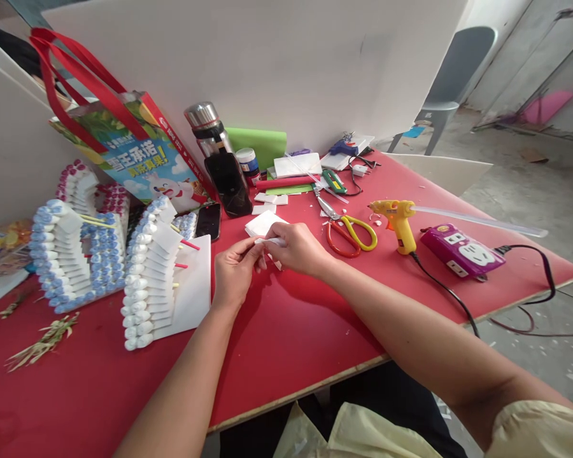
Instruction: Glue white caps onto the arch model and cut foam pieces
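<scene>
My left hand [233, 270] and my right hand [298, 248] meet over the red table [286, 337], both pinched on one small white foam piece [271, 242]. A stack of white foam squares [262, 224] lies just behind them. To the left stands a white stepped model [155, 280] edged with small white rolls on a white base. Further left is a similar model with blue-tipped rolls [71, 254]. Red and yellow scissors [346, 232] lie right of my right hand.
A yellow glue gun [401, 222] stands beside a purple power strip [461, 251] with black cables. Behind are a phone [209, 221], a steel flask [210, 130], a paint jar [247, 162], green sheets [262, 143], a shopping bag [138, 152] and a white board [286, 63]. Dried sprigs [42, 340] lie front left.
</scene>
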Available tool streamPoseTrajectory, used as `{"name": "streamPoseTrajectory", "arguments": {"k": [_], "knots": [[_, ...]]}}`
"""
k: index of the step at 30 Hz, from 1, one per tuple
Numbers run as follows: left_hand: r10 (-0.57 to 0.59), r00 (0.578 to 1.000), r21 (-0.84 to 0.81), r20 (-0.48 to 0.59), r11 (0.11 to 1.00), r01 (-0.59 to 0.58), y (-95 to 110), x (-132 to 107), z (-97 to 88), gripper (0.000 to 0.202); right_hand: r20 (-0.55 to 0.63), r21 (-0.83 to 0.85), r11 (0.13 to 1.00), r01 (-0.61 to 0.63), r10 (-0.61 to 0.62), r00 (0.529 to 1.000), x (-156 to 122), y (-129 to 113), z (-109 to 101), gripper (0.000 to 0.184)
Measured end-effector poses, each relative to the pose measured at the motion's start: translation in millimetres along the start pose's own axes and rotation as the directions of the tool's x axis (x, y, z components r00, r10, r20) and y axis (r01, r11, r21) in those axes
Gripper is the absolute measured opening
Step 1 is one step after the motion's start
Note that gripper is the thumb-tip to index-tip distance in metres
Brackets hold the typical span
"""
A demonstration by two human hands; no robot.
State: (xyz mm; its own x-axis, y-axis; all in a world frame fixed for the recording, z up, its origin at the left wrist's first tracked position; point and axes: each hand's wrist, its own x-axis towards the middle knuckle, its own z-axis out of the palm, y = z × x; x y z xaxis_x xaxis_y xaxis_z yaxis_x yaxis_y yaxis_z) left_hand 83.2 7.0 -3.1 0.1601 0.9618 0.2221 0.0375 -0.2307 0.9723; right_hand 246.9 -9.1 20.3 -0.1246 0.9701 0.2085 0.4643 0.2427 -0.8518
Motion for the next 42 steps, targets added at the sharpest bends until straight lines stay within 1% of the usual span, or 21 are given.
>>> {"name": "streamPoseTrajectory", "arguments": {"k": [2,5,8,10,12,14,17,21,24,27,31,34,36,39,42], "knots": [[-0.007,1.000,-0.015,-0.001,1.000,0.007,-1,1,-3.5,0.024,0.021,0.008,0.999,0.038,-0.038,0.999,-1,0,-1,0.012],[-0.017,1.000,-0.022,0.006,1.000,0.017,-1,2,-8.3,0.026,0.034,0.066,0.996,0.054,-0.056,0.998,-1,1,-1,0.011],[-0.008,1.000,-0.014,0.005,1.000,0.008,0,3,-10.1,0.027,0.055,0.199,0.980,0.019,-0.030,0.998,0,2,0,0.011],[-0.002,1.000,-0.006,0.004,1.000,0.002,1,3,-10.2,0.027,0.081,0.307,0.952,-0.018,-0.007,0.997,0,2,2,0.013],[0.008,1.000,0.006,0.004,1.000,-0.008,2,3,-10.6,0.027,0.093,0.365,0.931,-0.029,-0.006,0.996,0,2,3,0.014],[0.018,1.000,0.028,0.006,0.999,-0.019,2,3,-11.6,0.027,0.095,0.349,0.937,-0.010,-0.024,0.995,0,2,2,0.014],[0.024,1.000,0.076,0.013,0.997,-0.025,2,2,-13.3,0.027,0.121,0.281,0.960,0.020,-0.056,0.991,-2,2,-2,0.012],[0.000,1.000,0.120,0.004,0.993,-0.001,3,0,-13.3,0.024,0.188,0.248,0.968,0.039,-0.087,0.978,-2,2,-9,0.011],[-0.014,1.000,0.119,0.003,0.993,0.014,3,-1,-12.2,0.020,0.211,0.236,0.970,0.059,-0.111,0.971,-1,2,-13,0.011],[-0.038,0.999,0.088,0.028,0.996,0.035,1,0,-12.0,0.020,0.208,0.226,0.971,0.075,-0.123,0.970,-1,1,-14,0.010],[-0.088,0.995,0.044,0.040,0.995,0.086,-1,2,-11.8,0.027,0.198,0.251,0.966,0.061,-0.113,0.974,0,4,-11,0.009],[-0.084,0.996,0.042,0.012,0.996,0.084,-3,1,-10.3,0.033,0.153,0.208,0.977,0.047,-0.080,0.985,1,8,-5,0.008],[-0.080,0.997,0.040,0.021,0.996,0.080,-3,1,-9.1,0.036,0.120,0.183,0.983,0.027,-0.049,0.992,2,10,-2,0.009],[-0.061,0.996,0.032,0.071,0.998,0.059,-2,0,-9.2,0.040,0.100,0.241,0.971,0.003,-0.028,0.995,3,13,-1,0.009],[-0.049,0.994,0.016,0.103,0.999,0.047,0,2,-11.6,0.042,0.141,0.355,0.935,-0.021,-0.031,0.989,5,12,-4,0.010]]}}
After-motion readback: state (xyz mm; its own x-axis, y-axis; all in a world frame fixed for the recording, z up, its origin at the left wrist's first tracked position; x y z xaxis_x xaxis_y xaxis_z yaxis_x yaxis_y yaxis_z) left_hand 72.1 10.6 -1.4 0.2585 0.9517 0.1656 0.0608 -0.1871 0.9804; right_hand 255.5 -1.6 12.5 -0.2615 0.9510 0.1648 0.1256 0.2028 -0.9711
